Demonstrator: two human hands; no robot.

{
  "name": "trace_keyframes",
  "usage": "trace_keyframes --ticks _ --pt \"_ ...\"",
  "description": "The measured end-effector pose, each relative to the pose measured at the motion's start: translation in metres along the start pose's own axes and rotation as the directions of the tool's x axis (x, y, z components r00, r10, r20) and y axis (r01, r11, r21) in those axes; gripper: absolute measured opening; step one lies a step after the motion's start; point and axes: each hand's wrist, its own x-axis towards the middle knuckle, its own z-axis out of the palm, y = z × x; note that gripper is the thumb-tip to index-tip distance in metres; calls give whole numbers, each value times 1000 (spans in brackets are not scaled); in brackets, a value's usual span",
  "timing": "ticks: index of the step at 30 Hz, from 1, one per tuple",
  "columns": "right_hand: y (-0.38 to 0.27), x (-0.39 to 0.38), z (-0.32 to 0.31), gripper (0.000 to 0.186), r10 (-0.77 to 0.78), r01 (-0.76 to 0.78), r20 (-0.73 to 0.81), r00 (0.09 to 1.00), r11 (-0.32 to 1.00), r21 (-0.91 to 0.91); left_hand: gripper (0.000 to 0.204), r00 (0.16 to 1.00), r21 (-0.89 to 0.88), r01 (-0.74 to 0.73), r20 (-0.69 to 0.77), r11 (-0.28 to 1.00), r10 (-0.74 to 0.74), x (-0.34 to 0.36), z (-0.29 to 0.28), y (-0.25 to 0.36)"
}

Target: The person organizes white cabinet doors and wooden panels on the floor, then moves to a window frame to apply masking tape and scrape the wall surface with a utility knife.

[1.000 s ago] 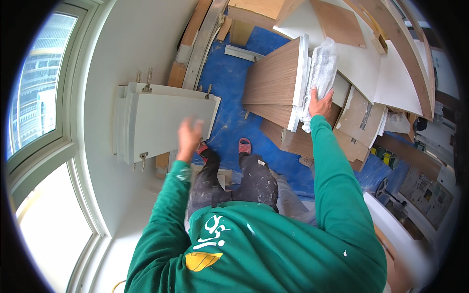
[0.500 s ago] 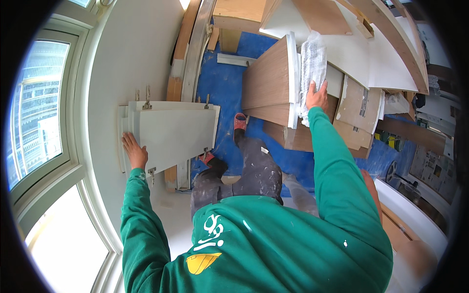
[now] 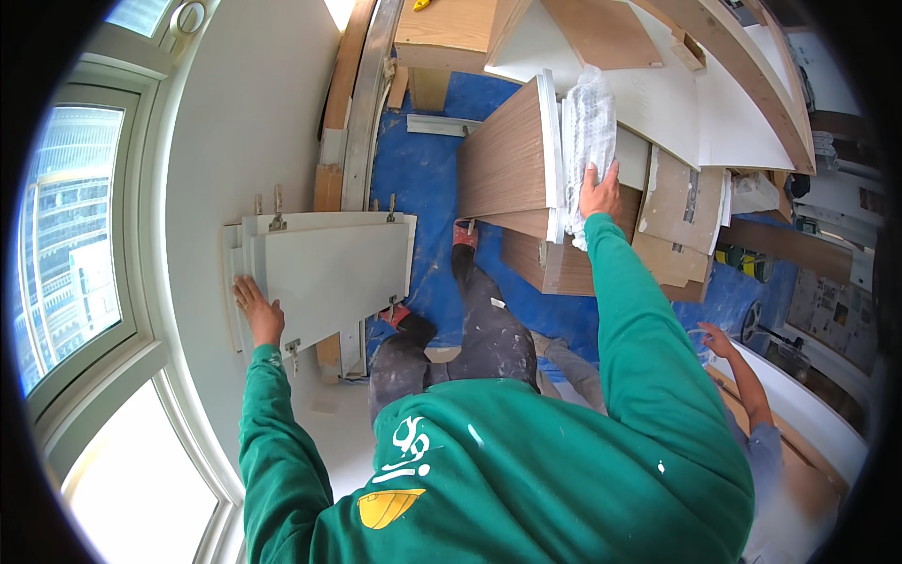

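At left, a stack of white cabinet doors [image 3: 329, 273] with metal hinges leans by the wall. My left hand [image 3: 260, 315] lies on its near-left edge, fingers spread. Toward the right, a bundle in clear plastic wrap [image 3: 590, 117] stands against white-edged, brown wood-grain panels [image 3: 503, 155]. My right hand [image 3: 601, 193] grips the bundle's near end, thumb on top and fingers along its right side; part of the fingers is hidden. My feet are on the blue-covered floor between the two stacks.
Window frames [image 3: 141, 329] line the left wall. Blue sheeting [image 3: 413, 160] covers the floor. Large boards [image 3: 648, 94] and worn beige panels [image 3: 676, 207] lean at right. A wooden box [image 3: 446, 33] stands at the far end. Another person's hand [image 3: 719, 340] shows at lower right.
The view has shifted slightly. Both my hands stay on the same stacks. The other person's arm has come further into view at lower right, hand raised.
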Motion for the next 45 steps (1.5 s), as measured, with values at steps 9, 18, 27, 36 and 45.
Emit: trace_keyframes --ticks 9,18,27,36,45 --pt "4 -2 -3 81 -9 9 4 1000 999 34 100 1000 -6 15 19 1000 -15 0 -2 9" --pt "-4 3 -8 82 108 -111 101 989 993 31 92 999 -15 42 6 999 -42 6 6 3" --pt "15 14 16 83 -23 23 -20 1000 999 22 94 879 -171 413 -182 894 -441 1 25 58" --pt "-8 7 8 84 53 -52 25 998 997 -63 95 773 -52 538 -367 841 -517 16 60 54" --pt "-3 1 0 83 19 -19 10 1000 999 -28 85 744 -124 511 -431 850 -510 33 44 70"
